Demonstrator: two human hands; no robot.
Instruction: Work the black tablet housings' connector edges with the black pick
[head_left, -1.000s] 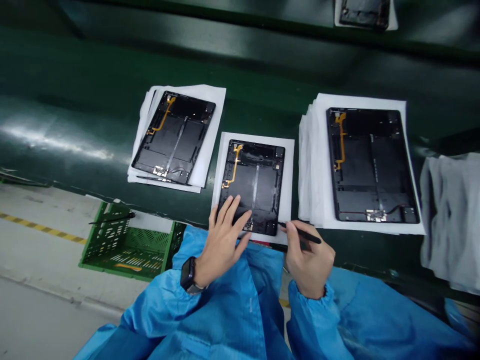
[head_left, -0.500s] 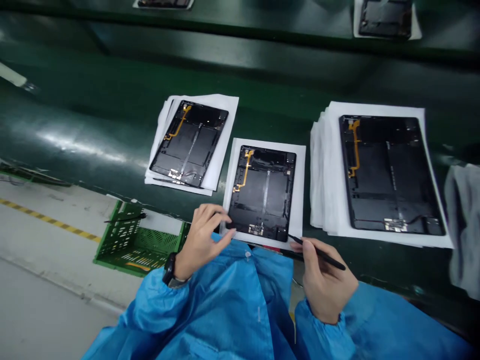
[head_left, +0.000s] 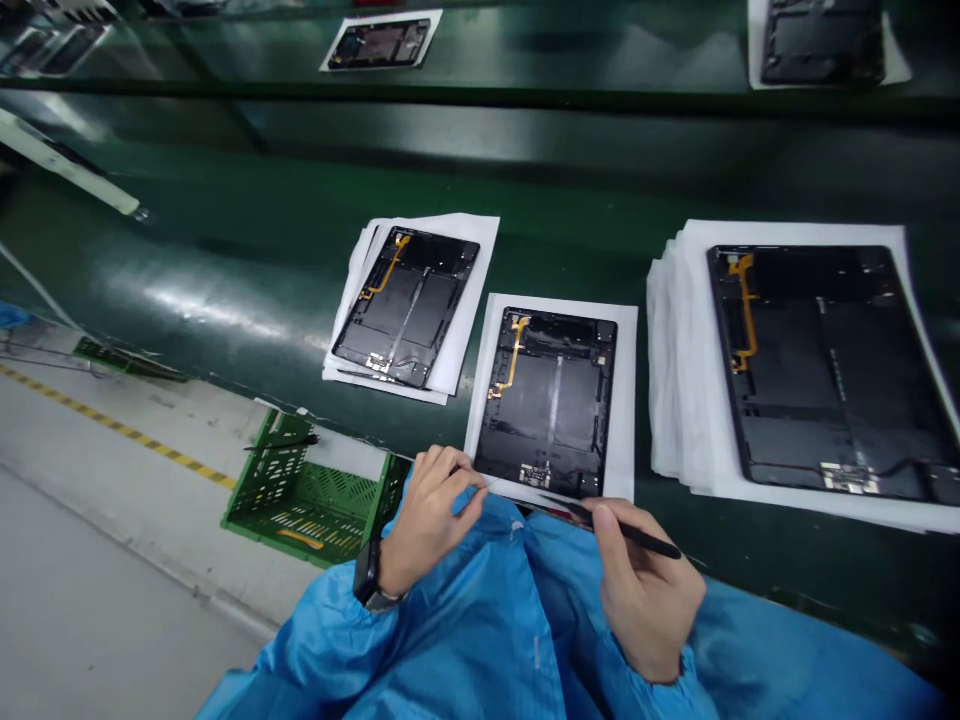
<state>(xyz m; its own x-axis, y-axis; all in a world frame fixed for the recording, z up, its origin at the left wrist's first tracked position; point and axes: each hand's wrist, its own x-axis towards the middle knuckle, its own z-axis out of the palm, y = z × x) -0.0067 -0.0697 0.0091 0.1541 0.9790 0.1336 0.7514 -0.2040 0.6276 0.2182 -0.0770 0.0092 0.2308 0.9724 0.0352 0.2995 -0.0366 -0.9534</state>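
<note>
An opened tablet housing (head_left: 541,400), black inside with an orange flex cable and a small circuit board at its lower edge, lies on a white sheet (head_left: 624,400) in front of me. My left hand (head_left: 431,515) is at its lower left corner, fingers bent, with the thumb apart from the index finger. Whether the fingertips touch the housing is hard to tell. My right hand (head_left: 649,590) grips dark tweezers (head_left: 645,540) like a pen. Their tips point left, along the housing's lower edge near the board.
Similar housings lie on stacked white sheets, a left one (head_left: 409,310) and a right one (head_left: 832,370). More units, including one tablet (head_left: 379,45), rest on the raised shelf behind. A green crate (head_left: 300,500) stands on the floor below the bench edge at left.
The tweezers have moved left from the housing's lower right corner to along its lower edge. My left hand stays at the lower left corner. The whole view has shifted.
</note>
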